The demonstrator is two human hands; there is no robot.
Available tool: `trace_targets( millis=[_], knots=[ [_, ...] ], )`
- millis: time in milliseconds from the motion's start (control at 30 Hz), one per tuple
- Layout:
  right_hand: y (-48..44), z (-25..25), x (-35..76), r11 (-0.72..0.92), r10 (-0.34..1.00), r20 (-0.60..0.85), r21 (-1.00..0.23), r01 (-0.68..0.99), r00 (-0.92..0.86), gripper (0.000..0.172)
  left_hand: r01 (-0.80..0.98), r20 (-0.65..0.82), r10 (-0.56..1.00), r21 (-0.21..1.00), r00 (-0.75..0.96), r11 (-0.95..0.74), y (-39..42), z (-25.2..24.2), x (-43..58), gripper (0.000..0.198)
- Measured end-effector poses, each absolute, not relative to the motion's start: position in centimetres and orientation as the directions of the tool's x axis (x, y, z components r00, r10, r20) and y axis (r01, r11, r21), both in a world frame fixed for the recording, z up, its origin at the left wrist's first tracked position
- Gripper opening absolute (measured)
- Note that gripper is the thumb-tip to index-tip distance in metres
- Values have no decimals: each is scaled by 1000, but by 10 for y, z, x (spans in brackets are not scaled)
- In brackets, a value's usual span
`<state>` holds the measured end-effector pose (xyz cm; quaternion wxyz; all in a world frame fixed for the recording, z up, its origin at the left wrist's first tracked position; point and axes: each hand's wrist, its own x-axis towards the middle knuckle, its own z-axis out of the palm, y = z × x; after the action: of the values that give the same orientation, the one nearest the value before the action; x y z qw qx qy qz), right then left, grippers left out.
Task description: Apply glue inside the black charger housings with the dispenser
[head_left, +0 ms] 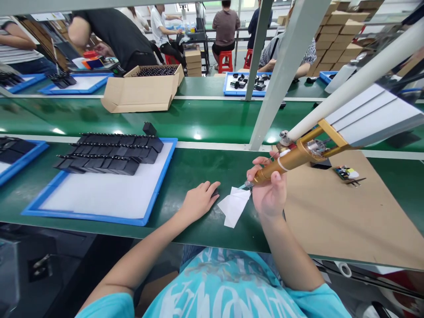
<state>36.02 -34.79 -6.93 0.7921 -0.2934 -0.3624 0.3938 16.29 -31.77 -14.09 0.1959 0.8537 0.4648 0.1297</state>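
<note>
My right hand (272, 190) is wrapped round a gold-coloured glue gun (281, 163), its narrow nozzle pointing down to the left. Directly below the tip, a creased white paper (233, 207) lies on the green bench. My left hand (200, 201) rests on the bench left of the paper, fingers curled over a small black part (215, 193), mostly hidden by them. Farther left, a blue-rimmed tray (99, 216) with a white lining holds rows of black box-shaped housings (112, 152). One more housing (149, 129) sits on top at the rear corner.
A brown cardboard sheet (338, 216) covers the bench at right, with a small circuit board (347, 173) on it. A white slanted post (281, 75) rises behind my right hand. Across the green belt (205, 119) are an open carton (142, 92), trays and several people.
</note>
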Motion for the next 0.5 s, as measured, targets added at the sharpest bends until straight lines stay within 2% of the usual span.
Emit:
trace_targets(
  millis=[67, 100, 133, 167, 233, 300, 367, 433, 500],
  knots=[
    [-348, -70, 362, 528, 830, 352, -745, -407, 433, 33, 559, -60, 897, 799, 438, -219, -315, -139, 158, 41],
    [-349, -70, 363, 536, 824, 356, -741, -404, 441, 33, 388, -142, 904, 921, 403, -28, -314, -137, 156, 44],
    [-350, -71, 365, 545, 817, 359, -738, -398, 452, 33, 188, -224, 894, 969, 388, 161, -313, -135, 153, 47],
    [-350, -71, 366, 552, 808, 360, -737, -389, 466, 33, -2, -291, 874, 949, 390, 316, -313, -131, 150, 49],
    [-352, -72, 369, 565, 791, 358, -739, -367, 497, 34, -271, -355, 838, 831, 415, 486, -314, -124, 146, 52],
    [-353, -73, 373, 573, 773, 350, -743, -346, 529, 35, -387, -370, 818, 744, 440, 545, -317, -118, 143, 53],
    [-354, -74, 377, 572, 762, 336, -750, -333, 553, 36, -413, -356, 820, 732, 448, 543, -319, -114, 138, 57],
    [-354, -75, 381, 568, 756, 321, -755, -328, 570, 37, -366, -299, 876, 820, 380, 439, -319, -114, 128, 57],
    [-353, -77, 385, 576, 735, 312, -755, -313, 602, 37, -158, -170, 961, 965, 219, 207, -312, -114, 110, 53]
  ],
)
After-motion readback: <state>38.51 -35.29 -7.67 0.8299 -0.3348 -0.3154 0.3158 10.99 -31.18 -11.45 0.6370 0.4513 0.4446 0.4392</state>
